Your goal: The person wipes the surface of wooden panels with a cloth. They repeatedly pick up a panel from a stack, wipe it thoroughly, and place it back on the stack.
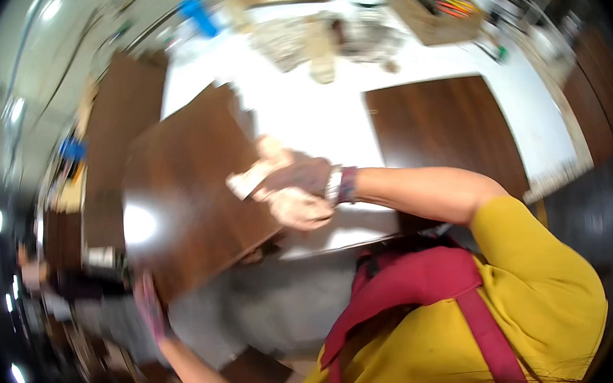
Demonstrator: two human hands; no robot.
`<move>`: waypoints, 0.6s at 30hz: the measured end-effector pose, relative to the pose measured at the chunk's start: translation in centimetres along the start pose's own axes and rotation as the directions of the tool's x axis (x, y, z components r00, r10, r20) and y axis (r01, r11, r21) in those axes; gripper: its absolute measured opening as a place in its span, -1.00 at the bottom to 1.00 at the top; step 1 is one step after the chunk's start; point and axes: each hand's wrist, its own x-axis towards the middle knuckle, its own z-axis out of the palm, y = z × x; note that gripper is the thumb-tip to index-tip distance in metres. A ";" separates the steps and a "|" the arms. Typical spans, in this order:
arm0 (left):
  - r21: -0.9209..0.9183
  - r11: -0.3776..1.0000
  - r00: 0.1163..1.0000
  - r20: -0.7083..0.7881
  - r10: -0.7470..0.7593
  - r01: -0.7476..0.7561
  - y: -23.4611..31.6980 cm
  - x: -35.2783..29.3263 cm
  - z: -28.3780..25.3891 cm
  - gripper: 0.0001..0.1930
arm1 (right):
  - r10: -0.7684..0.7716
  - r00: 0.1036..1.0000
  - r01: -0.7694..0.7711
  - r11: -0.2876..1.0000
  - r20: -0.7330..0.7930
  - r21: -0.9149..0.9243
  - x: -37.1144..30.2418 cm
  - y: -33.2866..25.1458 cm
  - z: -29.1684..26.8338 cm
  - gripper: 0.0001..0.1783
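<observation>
Our brown board (188,192), at the left of the white table (313,109), looks stiff, slick and maybe heavy, best held by 2 edges, while our right hand (304,177) squeezes a pale cloth (298,208) and our left hand (150,304) is at the board's near left corner, but we can't tell if it grips.

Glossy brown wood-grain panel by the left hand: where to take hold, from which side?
Take the glossy brown wood-grain panel by its near edge, from the person's side, pinching top and underside. It's flat, and that edge juts past the white tabletop, so its underside is probably reachable.
</observation>
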 end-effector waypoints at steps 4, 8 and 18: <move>-0.002 0.999 0.991 0.126 -0.042 0.042 2.9 -8.9 0.1 -0.51 | -0.209 0.978 0.208 0.957 0.019 -0.201 -6.7 1.0 -5.4 -0.67; -0.240 0.927 0.957 0.029 -0.289 0.287 12.4 -19.4 7.4 -0.35 | -0.125 0.992 0.124 0.992 -0.036 -0.022 -19.2 -2.4 -4.1 0.00; -0.519 0.585 0.705 0.696 -0.133 0.623 17.6 -19.6 33.2 -0.65 | -0.592 0.513 0.142 0.773 -0.622 -0.618 -40.7 -16.0 -8.3 -0.51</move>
